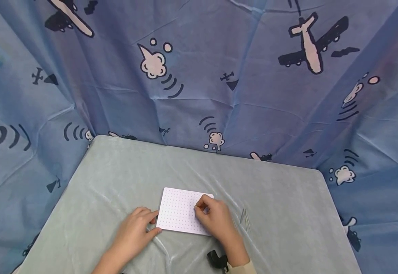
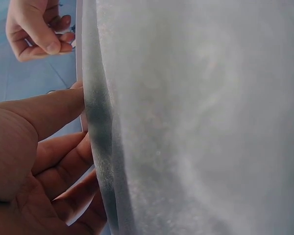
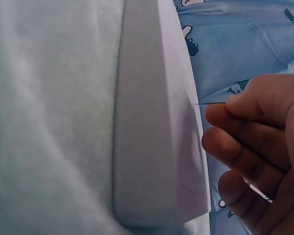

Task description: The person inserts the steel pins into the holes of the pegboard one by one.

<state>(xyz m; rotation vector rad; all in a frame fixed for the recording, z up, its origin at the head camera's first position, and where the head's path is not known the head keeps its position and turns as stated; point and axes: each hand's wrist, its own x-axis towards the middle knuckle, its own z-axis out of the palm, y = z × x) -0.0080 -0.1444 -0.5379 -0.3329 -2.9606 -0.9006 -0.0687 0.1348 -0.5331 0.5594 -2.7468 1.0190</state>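
Note:
A white board (image 1: 179, 208) with a grid of small dots lies on the table, and its thick side wall shows in the right wrist view. My left hand (image 1: 136, 230) holds its near left corner, thumb at the corner and index finger on the left edge. In the left wrist view the left hand's (image 2: 44, 161) other fingers bend below the thumb. My right hand (image 1: 215, 218) is over the board's right part. Between its thumb and index finger it pinches a thin needle (image 3: 209, 103), whose point is turned toward the board's top face.
Several thin needles (image 1: 245, 220) lie on the table to the right of the board. A grey-green cloth with wrinkles covers the table (image 1: 281, 213). Blue curtains (image 1: 192, 76) printed with planes hang behind and at both sides. A black device (image 1: 216, 259) sits by the right wrist.

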